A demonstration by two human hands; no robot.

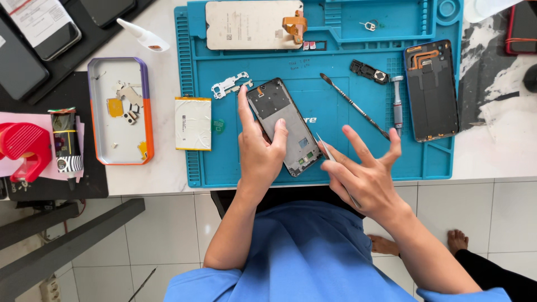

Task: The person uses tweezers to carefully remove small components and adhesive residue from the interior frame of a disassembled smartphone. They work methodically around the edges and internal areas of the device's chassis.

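left hand (258, 150) is wrapped around the lower left side of an opened phone frame (283, 125), thumb and fingers gripping its edges, so it's tilted diagonally over the front middle of the blue repair mat (330, 162). you can see the grey inner plate and a little blue bit near the bottom end of the frame. right hand (366, 173) is pinching a pair of thin metal tweezers (326, 150) between thumb and forefinger, the other fingers fanned out wide, and the tip sits right at the lower right edge of the frame. looks like it's touching, but can't say for sure. just beyond the right hand on the mat there's a long metal spudger (353, 106) lying diagonally, a small silver screwdriver (397, 103) beside it, and a dark phone back cover (432, 89) with an orange flex cable showing, near the mat's right edge. a small black bracket piece (369, 71) sits above the spudger. at the top of the mat a display panel (253, 24) lies face down with an orange ribbon at one corner. a little white metal shield (228, 85) is just left of the frame's top. off the mat to the left: a flat battery (193, 123) half over the mat edge, then a phone case (120, 110) with purple and orange rims holding small loose parts.
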